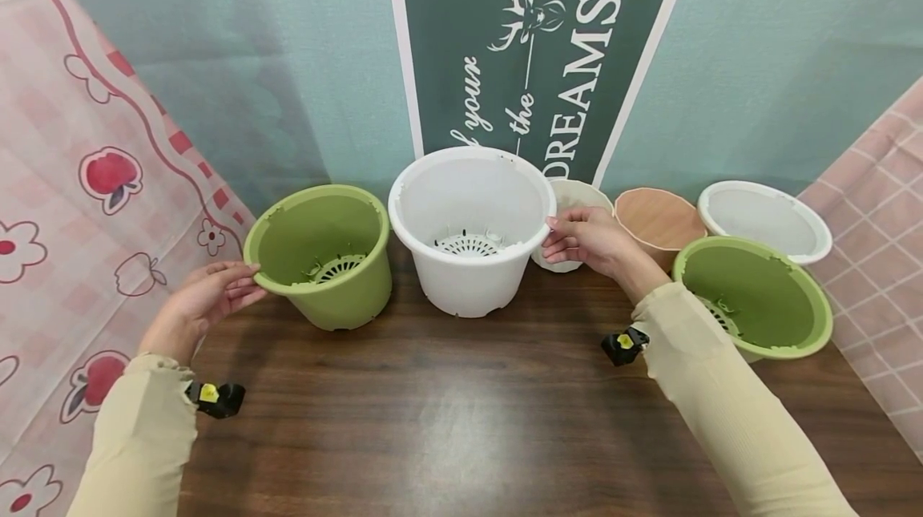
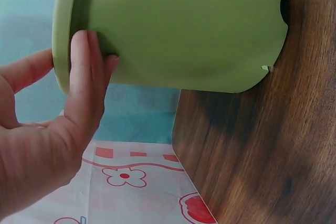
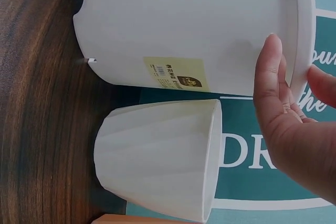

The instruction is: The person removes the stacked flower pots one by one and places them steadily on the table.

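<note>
A green plastic flower pot [image 1: 346, 292] stands at the left on the wooden table, and my left hand [image 1: 209, 295] pinches its rim at the left side. In the left wrist view, the thumb lies against the rim while the fingers [image 2: 81, 72] reach beneath it. Right of it, near the middle, stands a large white flower pot [image 1: 469, 280] with a slotted bottom. My right hand [image 1: 587, 238] pinches that pot's rim on its right side. The right wrist view shows a yellow-green label [image 3: 177, 74] on the white pot's wall.
Right of the white pot stand a small cream pot [image 3: 157, 156], a terracotta-coloured pot [image 1: 659, 216], another white pot [image 1: 764, 216] and a second green pot [image 1: 750, 300]. Behind them hangs a teal curtain [image 1: 324, 60]. Patterned pink cloths [image 1: 65, 180] flank the wooden table [image 1: 433, 421].
</note>
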Demonstrator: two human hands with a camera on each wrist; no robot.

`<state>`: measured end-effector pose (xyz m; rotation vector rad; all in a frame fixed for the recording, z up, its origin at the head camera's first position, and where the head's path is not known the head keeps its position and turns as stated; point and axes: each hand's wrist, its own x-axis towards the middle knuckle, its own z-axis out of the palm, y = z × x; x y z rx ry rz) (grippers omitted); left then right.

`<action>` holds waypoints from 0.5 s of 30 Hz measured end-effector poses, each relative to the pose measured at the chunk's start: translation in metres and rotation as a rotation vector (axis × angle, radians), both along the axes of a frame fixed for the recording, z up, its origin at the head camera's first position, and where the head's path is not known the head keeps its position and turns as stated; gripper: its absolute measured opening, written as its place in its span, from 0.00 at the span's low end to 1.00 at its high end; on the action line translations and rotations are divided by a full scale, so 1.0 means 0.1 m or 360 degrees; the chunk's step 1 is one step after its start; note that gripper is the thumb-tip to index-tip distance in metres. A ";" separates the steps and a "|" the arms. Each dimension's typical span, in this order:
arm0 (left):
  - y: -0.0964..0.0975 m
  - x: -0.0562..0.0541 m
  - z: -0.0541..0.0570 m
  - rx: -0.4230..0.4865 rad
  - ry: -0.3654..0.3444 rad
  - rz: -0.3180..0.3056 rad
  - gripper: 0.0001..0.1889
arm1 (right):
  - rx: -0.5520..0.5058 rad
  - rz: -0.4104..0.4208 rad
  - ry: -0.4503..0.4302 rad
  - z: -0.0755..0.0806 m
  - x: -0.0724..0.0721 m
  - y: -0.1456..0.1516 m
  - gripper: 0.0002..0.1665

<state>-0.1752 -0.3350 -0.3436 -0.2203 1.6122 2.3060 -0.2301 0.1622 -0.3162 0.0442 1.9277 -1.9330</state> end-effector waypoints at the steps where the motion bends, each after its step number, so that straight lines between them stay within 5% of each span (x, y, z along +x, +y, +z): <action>1: 0.00 0.00 0.00 -0.0002 -0.0006 -0.0004 0.05 | 0.0000 0.0001 0.0005 0.00 0.00 0.00 0.08; 15: -0.05 0.03 0.03 0.0177 -0.0097 0.0054 0.13 | -0.0031 -0.0006 0.0021 -0.05 0.01 0.00 0.09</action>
